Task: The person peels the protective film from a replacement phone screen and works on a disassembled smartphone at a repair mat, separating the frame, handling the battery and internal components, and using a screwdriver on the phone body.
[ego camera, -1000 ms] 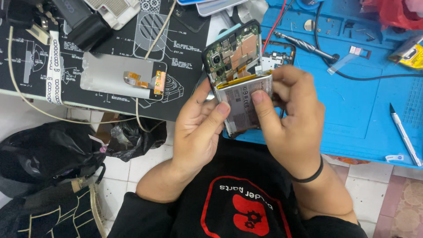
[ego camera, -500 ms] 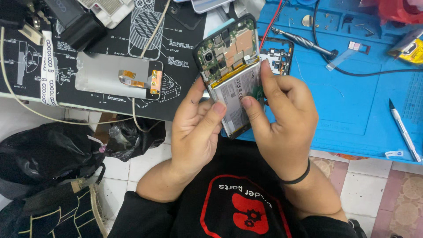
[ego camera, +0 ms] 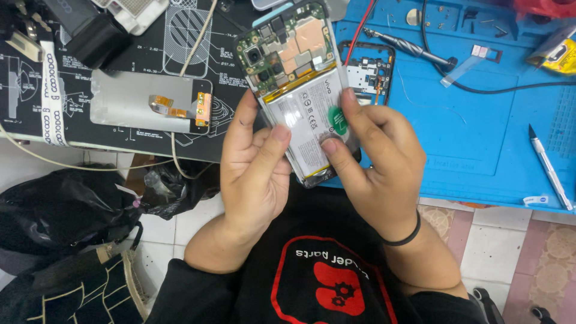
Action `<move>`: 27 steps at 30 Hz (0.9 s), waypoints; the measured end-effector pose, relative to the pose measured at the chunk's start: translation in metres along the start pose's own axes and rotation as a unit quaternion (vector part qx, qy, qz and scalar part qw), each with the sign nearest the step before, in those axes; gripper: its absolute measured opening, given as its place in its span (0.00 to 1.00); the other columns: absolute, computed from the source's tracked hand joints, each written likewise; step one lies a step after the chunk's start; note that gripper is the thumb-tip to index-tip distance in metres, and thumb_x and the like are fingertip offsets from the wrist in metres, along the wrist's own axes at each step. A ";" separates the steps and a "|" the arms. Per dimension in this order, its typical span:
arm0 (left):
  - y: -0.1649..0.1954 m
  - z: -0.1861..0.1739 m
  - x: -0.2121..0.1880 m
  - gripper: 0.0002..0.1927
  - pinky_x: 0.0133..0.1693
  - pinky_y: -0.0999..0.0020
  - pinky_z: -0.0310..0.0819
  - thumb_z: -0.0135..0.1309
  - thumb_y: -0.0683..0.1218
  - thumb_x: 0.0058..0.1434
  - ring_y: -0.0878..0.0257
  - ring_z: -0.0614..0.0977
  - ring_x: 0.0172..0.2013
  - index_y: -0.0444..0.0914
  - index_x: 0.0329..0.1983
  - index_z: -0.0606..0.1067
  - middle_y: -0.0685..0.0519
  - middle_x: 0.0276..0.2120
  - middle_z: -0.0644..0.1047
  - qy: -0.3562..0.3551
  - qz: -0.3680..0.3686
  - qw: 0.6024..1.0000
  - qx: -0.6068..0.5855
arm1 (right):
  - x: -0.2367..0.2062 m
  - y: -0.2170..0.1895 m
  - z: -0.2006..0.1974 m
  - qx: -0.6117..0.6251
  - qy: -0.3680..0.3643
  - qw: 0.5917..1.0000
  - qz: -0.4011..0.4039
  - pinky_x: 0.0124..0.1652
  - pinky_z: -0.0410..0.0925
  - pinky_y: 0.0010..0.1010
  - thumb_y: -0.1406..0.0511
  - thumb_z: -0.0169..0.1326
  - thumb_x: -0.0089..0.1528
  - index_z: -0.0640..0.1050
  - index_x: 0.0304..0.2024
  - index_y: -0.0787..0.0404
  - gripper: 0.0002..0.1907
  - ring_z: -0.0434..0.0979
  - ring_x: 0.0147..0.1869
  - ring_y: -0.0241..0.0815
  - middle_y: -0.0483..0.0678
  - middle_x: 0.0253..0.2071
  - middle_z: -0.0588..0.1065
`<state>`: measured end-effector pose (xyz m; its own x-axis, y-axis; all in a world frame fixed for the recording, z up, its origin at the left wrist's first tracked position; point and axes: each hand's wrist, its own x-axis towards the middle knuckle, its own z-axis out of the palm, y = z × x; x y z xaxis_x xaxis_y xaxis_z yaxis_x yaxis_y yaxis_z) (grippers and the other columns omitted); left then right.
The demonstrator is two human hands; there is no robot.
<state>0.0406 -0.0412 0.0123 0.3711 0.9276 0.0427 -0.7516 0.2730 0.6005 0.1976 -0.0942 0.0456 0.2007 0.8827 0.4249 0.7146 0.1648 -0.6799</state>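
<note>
An opened smartphone [ego camera: 294, 72] with its back cover off shows a green circuit board, a camera and a silvery battery [ego camera: 306, 114]. It is tilted, top end away from me, above the edge of the workbench. My left hand [ego camera: 255, 171] grips its left side, thumb lying on the battery. My right hand [ego camera: 372, 162] holds the right side, thumb and forefinger pressing on the battery near a green round sticker. A black band circles my right wrist.
A blue work mat [ego camera: 468, 108] carries a phone frame [ego camera: 369, 72], a metal screwdriver [ego camera: 414, 48] and a craft knife [ego camera: 549, 168]. A black mat [ego camera: 144, 60] holds a grey display panel [ego camera: 144, 108] with an orange flex cable. Black bags [ego camera: 66, 216] lie on the tiled floor.
The phone has come closer and higher in view. My right fingers have slid from covering the battery's lower end to its right side, exposing more of the battery.
</note>
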 end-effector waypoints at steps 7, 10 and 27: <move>0.002 0.007 0.002 0.39 0.62 0.64 0.75 0.50 0.29 0.71 0.57 0.79 0.59 0.30 0.81 0.47 0.39 0.60 0.74 -0.009 -0.007 0.995 0.102 | 0.008 0.014 -0.014 0.442 -0.101 0.874 0.174 0.53 0.72 0.25 0.71 0.59 0.63 0.59 0.70 0.62 0.36 0.78 0.52 0.32 0.46 0.48 0.76; 0.001 0.008 0.002 0.38 0.62 0.65 0.75 0.50 0.29 0.73 0.58 0.79 0.58 0.30 0.80 0.47 0.39 0.59 0.74 -0.021 -0.001 0.995 0.100 | 0.009 0.026 -0.030 0.423 -0.159 0.861 0.233 0.56 0.75 0.30 0.74 0.57 0.65 0.69 0.65 0.73 0.26 0.81 0.57 0.39 0.53 0.54 0.78; -0.002 0.007 0.006 0.33 0.59 0.65 0.77 0.49 0.32 0.75 0.58 0.82 0.54 0.31 0.79 0.50 0.39 0.53 0.78 -0.048 -0.048 0.991 0.114 | -0.009 0.043 -0.031 0.384 -0.145 0.877 0.251 0.47 0.74 0.25 0.76 0.60 0.63 0.73 0.53 0.71 0.16 0.79 0.47 0.34 0.51 0.46 0.79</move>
<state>0.0485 -0.0382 0.0172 0.4931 0.8688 0.0455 -0.5714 0.2840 0.7700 0.2469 -0.1091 0.0311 0.1016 0.9853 -0.1376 -0.0993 -0.1275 -0.9869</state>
